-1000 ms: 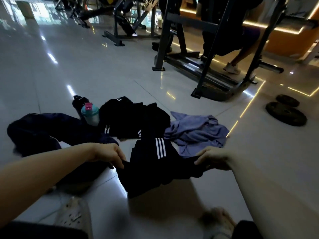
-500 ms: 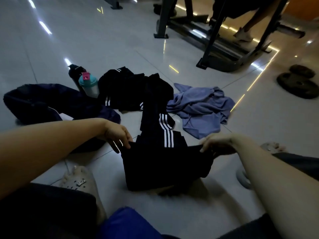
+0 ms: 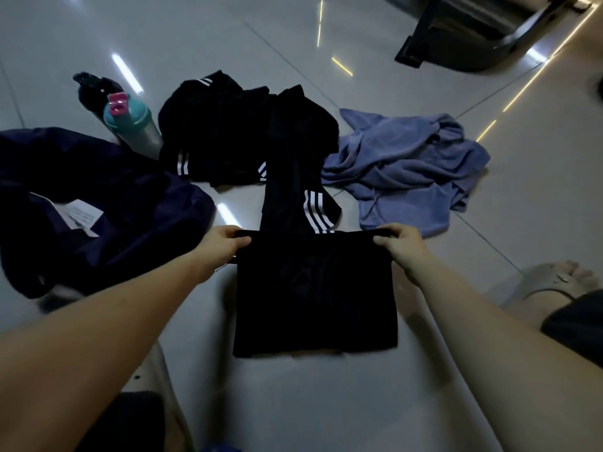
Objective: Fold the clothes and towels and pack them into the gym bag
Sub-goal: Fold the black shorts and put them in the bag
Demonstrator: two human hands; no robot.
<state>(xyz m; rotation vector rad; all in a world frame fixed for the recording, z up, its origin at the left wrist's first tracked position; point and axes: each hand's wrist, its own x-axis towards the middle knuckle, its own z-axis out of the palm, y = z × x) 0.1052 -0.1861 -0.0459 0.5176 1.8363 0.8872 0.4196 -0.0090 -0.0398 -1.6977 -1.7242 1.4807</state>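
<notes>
I hold the black track pants by their folded top edge, my left hand pinching the left corner and my right hand pinching the right corner, thumbs on top and fingers curled under the cloth. The near part hangs as a flat dark panel over the tiled floor between my legs. The far part trails away on the floor, with three white stripes showing just past my hands.

Beyond it lies a second black striped garment in a loose heap, touching the pants' far end. To the right of both sits a crumpled blue-grey towel. On the left the navy gym bag lies slumped, a white label showing on it. A teal-lidded bottle stands between the bag and the heap. A dark machine frame stands far right.
</notes>
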